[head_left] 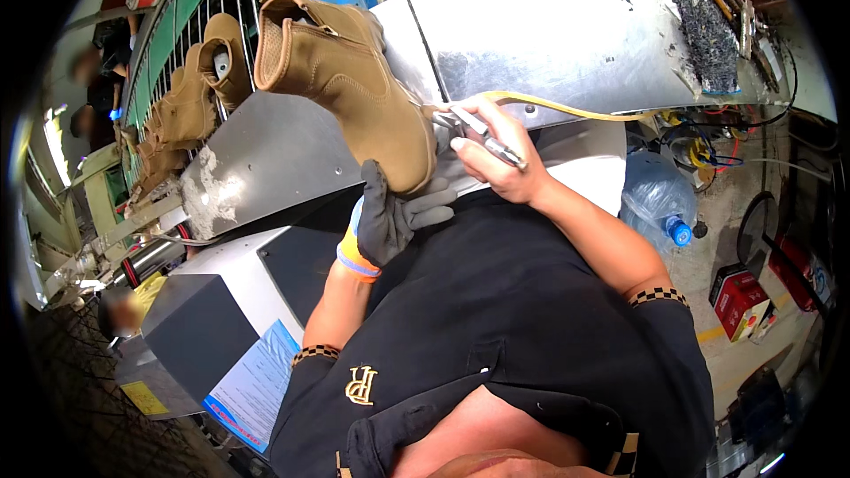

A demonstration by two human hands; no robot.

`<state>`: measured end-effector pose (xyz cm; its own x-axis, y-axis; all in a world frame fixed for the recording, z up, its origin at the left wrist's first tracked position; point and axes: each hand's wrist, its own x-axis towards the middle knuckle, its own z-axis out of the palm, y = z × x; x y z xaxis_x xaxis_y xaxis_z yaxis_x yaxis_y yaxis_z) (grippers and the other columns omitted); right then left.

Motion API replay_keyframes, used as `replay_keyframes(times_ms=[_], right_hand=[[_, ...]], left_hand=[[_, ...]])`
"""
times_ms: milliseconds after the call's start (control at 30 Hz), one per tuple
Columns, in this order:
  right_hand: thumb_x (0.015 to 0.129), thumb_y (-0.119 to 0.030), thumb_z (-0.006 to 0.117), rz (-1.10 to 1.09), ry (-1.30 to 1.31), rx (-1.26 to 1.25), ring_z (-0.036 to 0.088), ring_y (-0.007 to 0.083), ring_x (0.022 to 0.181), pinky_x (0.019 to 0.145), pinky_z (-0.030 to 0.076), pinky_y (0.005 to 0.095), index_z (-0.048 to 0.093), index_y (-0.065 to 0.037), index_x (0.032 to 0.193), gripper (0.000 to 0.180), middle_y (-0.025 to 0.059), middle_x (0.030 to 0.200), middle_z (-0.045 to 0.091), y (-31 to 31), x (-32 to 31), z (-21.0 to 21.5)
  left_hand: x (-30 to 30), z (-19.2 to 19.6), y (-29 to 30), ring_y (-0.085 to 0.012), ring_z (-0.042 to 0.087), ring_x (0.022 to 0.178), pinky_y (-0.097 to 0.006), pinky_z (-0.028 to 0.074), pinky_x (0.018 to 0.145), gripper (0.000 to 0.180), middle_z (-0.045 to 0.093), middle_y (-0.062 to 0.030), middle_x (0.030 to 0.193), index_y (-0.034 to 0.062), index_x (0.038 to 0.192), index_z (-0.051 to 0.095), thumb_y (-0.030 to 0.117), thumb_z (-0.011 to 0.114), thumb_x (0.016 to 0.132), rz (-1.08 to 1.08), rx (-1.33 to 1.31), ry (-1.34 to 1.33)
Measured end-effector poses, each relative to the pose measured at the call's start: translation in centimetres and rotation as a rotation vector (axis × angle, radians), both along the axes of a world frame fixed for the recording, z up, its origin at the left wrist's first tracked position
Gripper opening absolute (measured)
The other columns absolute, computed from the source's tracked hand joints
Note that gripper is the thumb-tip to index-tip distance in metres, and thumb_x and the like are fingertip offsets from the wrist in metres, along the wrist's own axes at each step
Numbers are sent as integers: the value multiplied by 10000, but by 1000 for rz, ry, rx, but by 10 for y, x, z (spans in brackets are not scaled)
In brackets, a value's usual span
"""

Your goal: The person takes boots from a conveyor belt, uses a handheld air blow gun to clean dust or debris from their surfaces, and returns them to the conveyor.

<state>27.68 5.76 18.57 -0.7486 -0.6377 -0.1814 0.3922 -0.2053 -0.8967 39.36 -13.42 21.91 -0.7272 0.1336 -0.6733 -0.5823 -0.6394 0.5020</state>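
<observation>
A tan ankle boot [350, 88] with a side zip is tilted over the metal bench, its toe toward me and its opening to the upper left. My left hand [394, 217], in a grey glove with an orange cuff, holds the toe, thumb against the upper and fingers stretched out below it. Bare, my right hand [500, 155] closes around a silver pen-shaped tool [487, 140] beside the sole edge of the boot. A yellow hose [567, 108] runs from near that hand across the bench. The tool's tip is hard to make out.
More tan boots [181, 102] stand in a row along a green wire rack [164, 44] at left. A dark bristly pad [704, 35] and hand tools lie at the bench's [549, 26] right end. Below are cables, a large plastic bottle [660, 199] and a red box [739, 301].
</observation>
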Motion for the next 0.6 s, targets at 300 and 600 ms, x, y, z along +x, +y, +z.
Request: replay_keyframes(times_ms=[300, 600], right_hand=[[871, -80, 570, 25, 28, 178, 464, 45, 594, 539, 370, 231, 555, -8, 1168, 306, -8, 740, 523, 54, -1, 38], [882, -93, 591, -67, 321, 338, 427, 25, 566, 515, 357, 217, 545, -3, 1181, 315, -34, 713, 512, 46, -16, 47]], left_hand=[[-29, -15, 29, -291, 610, 1138, -393, 526, 933, 1076, 560, -219, 1304, -54, 1431, 305, 814, 389, 800, -206, 257, 8], [-81, -8, 67, -305, 548, 1231, -417, 450, 1033, 1163, 505, -232, 1359, -51, 1425, 336, 892, 273, 747, -176, 176, 199]])
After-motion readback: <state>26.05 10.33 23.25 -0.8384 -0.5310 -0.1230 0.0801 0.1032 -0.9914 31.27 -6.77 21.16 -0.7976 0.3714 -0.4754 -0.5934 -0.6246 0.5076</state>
